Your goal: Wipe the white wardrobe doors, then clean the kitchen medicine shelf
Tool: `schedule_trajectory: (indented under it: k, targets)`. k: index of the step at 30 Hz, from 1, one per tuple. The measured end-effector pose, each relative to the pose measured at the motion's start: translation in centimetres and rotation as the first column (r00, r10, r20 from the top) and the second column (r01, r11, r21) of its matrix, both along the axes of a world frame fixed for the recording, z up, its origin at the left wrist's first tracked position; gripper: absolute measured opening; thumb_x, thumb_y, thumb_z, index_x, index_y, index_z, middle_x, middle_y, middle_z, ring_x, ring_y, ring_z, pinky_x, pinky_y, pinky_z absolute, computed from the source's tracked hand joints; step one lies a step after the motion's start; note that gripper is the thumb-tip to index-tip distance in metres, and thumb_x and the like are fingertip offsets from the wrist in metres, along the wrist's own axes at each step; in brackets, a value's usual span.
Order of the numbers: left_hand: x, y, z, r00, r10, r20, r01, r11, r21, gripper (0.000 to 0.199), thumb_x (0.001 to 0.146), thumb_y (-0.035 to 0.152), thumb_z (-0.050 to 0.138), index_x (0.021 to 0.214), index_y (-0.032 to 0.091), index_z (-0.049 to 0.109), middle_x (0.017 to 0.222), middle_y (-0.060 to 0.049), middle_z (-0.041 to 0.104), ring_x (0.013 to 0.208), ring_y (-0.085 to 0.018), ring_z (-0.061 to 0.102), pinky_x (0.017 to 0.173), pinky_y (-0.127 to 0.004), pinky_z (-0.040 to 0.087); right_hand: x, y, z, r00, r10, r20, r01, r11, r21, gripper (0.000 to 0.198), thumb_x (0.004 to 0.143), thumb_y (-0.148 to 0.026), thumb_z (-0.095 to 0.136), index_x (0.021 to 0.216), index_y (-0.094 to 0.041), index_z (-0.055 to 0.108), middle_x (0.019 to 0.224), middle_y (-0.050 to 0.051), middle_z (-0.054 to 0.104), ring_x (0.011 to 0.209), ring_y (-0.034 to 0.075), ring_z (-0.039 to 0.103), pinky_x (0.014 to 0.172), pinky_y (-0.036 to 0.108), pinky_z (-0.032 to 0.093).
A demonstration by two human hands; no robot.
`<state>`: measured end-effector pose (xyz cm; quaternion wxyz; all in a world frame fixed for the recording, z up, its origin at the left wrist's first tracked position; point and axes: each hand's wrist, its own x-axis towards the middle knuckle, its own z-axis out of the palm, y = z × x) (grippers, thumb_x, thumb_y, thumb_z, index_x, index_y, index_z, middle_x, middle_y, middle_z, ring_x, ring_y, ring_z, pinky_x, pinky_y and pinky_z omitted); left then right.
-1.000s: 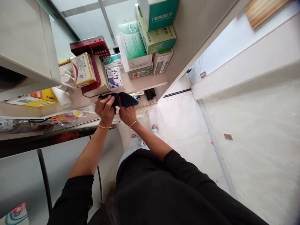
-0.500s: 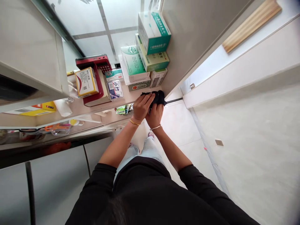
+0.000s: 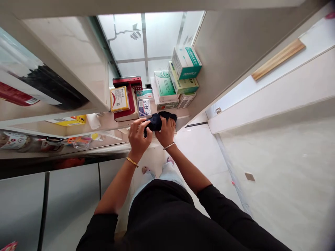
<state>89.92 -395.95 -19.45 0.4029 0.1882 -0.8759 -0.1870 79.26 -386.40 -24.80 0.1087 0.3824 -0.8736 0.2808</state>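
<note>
A bunched dark cloth [image 3: 156, 122] stretches between my two hands at the front edge of the cabinet shelf [image 3: 183, 113]. My left hand [image 3: 138, 137] has its left end, fingers bent and thumb against the fabric. Around the right part my right hand [image 3: 166, 132] is closed, pressing it at the shelf edge. Just behind the cloth stand a small white-and-blue box [image 3: 144, 108] and green-and-white medicine boxes [image 3: 166, 85]. How the cloth is folded cannot be made out.
A yellow-and-white box [image 3: 119, 99] rests on a dark red case [image 3: 133, 104], with a red radio [image 3: 128, 83] behind. More boxes [image 3: 187, 62] are stacked at the right side panel. A lower ledge holds jars [image 3: 15, 140] and small items. Pale floor tiles [image 3: 191, 150] lie below.
Both hands have shifted left along the shelf edge with the cloth. They have moved apart, leaving more of the cloth showing between them. The camera view has also shifted.
</note>
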Motion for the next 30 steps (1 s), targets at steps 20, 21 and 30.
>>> schedule_trajectory:
  k: [20, 21, 30]
  targets:
    - [-2.6, -3.0, 1.9, 0.929, -0.011, 0.370, 0.089, 0.977, -0.194, 0.056, 0.099, 0.018, 0.052, 0.154, 0.028, 0.050, 0.156, -0.015, 0.052, 0.158, -0.032, 0.029, 0.126, -0.077, 0.007, -5.4, 4.9, -1.2, 0.991, 0.109, -0.079, -0.116, 0.988, -0.100, 0.050, 0.074, -0.006, 0.052, 0.122, -0.014, 0.065, 0.100, 0.014, 0.063, 0.103, 0.032, 0.056, 0.100, 0.050, 0.048]
    - [-2.4, -2.9, 1.7, 0.928, -0.008, 0.371, 0.093, 0.973, -0.210, 0.056, 0.100, 0.019, 0.050, 0.155, 0.029, 0.048, 0.157, -0.015, 0.052, 0.158, -0.031, 0.030, 0.126, -0.076, 0.008, -5.4, 4.9, -1.2, 0.991, 0.108, -0.082, -0.116, 0.988, -0.105, 0.048, 0.076, -0.007, 0.052, 0.121, -0.014, 0.066, 0.100, 0.014, 0.063, 0.103, 0.032, 0.056, 0.100, 0.051, 0.049]
    - [-1.1, -0.4, 0.2, 0.890, 0.027, 0.455, 0.135, 0.938, -0.320, 0.050, 0.105, 0.027, 0.043, 0.154, 0.021, 0.049, 0.160, -0.018, 0.046, 0.153, -0.030, 0.041, 0.128, -0.069, 0.020, -5.8, 5.0, -1.9, 0.982, 0.142, -0.122, -0.156, 0.982, -0.111, 0.061, 0.065, -0.005, 0.052, 0.124, -0.013, 0.064, 0.101, 0.016, 0.064, 0.104, 0.035, 0.057, 0.100, 0.055, 0.049]
